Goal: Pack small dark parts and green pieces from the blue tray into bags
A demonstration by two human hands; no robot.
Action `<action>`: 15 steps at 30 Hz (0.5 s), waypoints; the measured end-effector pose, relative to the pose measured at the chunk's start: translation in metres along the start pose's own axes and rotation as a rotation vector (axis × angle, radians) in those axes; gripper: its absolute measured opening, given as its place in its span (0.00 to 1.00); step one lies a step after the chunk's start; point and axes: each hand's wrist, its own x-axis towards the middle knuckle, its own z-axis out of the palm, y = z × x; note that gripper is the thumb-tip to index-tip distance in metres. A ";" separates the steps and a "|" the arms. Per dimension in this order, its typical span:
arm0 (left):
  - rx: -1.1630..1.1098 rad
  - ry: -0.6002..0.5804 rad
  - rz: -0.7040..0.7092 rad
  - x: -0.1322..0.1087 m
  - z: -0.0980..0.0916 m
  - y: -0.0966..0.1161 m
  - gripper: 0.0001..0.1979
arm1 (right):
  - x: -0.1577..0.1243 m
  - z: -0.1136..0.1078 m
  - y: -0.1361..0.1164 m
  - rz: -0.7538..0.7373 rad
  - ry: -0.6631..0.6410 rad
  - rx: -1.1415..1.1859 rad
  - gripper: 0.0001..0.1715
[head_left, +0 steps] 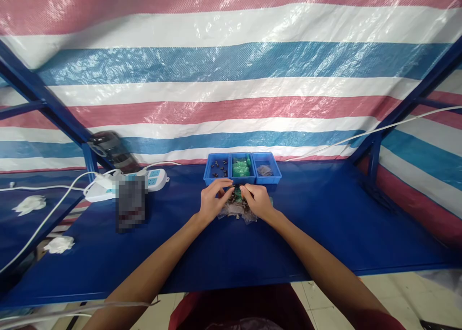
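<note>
My left hand [213, 202] is over the small pile in front of the blue bins, its thumb and index finger curved close together at a tiny dark piece I cannot identify. Facing it, my right hand [259, 201] has its thumb and fingertips pressed together; whatever they pinch is too small to name. Under and between both hands lie clear plastic bags [236, 208], with small dark parts and something green among them. The left blue bin [206, 175] contains several small dark parts. Green plastic-wrapped items [241, 167] fill the middle bin, and clear little bags [264, 170] lie in the right one.
On the blue table [231, 257], a white power strip [158, 177] with cables stands at left beside a blurred dark object [130, 204]. A dark bottle-like container [113, 151] leans behind it. Crumpled white tissue [59, 244] lies farther left. Striped sheeting [231, 89] hangs behind.
</note>
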 end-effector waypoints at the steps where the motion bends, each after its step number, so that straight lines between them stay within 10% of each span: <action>1: 0.007 -0.001 0.002 0.000 -0.001 0.001 0.05 | 0.000 0.000 0.000 0.002 -0.004 -0.002 0.26; 15: 0.110 0.072 0.002 0.001 -0.001 0.000 0.10 | 0.000 0.001 0.002 -0.029 0.015 0.013 0.25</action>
